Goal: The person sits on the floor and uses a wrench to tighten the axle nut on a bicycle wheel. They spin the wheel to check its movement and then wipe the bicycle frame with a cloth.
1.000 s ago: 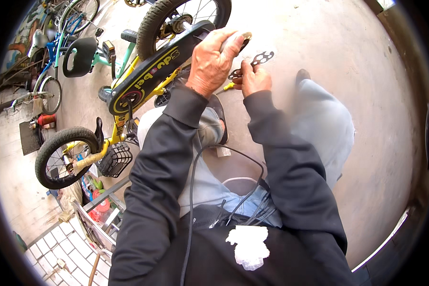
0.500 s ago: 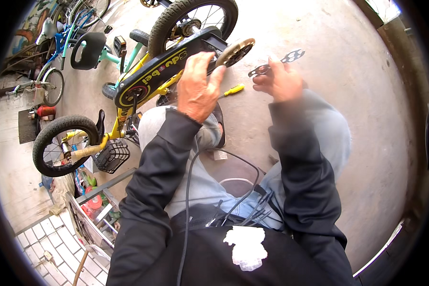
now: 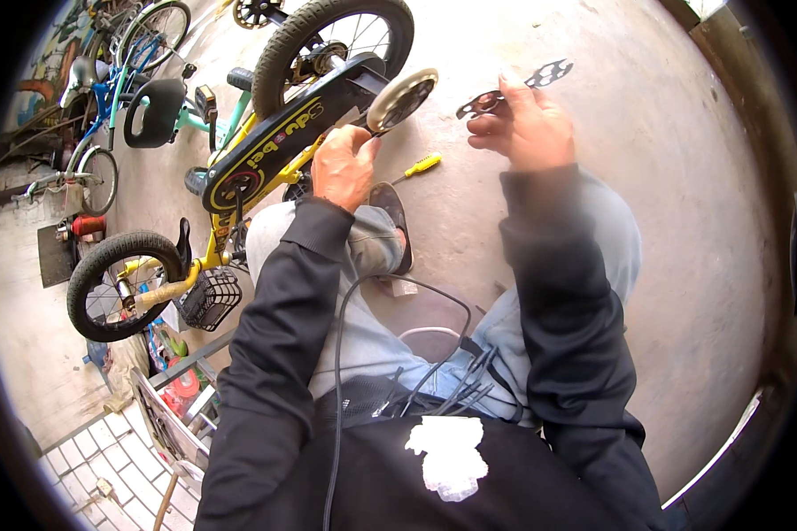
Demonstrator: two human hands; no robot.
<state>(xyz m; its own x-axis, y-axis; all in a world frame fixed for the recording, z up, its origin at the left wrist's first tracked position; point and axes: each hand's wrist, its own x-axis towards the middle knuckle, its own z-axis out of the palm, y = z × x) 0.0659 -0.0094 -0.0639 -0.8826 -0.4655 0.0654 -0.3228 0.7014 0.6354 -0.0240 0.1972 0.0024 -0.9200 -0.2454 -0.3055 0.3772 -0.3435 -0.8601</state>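
A small yellow kids' bike (image 3: 205,239) lies tipped over on the floor, its rear wheel (image 3: 398,37) at the top and a black chain guard (image 3: 270,146) along its side. Beside the rear wheel juts a training wheel (image 3: 423,91) with a pale rim. My left hand (image 3: 342,170) is closed just below it, fingertips at its inner side; what they pinch is hidden. In my right hand (image 3: 531,133), raised over the floor, is a flat multi-hole wrench (image 3: 551,73), gripped between thumb and fingers.
A yellow-handled screwdriver (image 3: 423,165) lies on the floor near my left foot. The bike's front wheel (image 3: 124,285) and black basket (image 3: 211,296) are at left. More bicycles (image 3: 155,40) stand at the far left. A black cable (image 3: 341,354) hangs across my lap.
My left hand has come down and closed, from open fingers beside the training wheel. The training wheel shows more of its face and pale rim. My right hand still holds the wrench.
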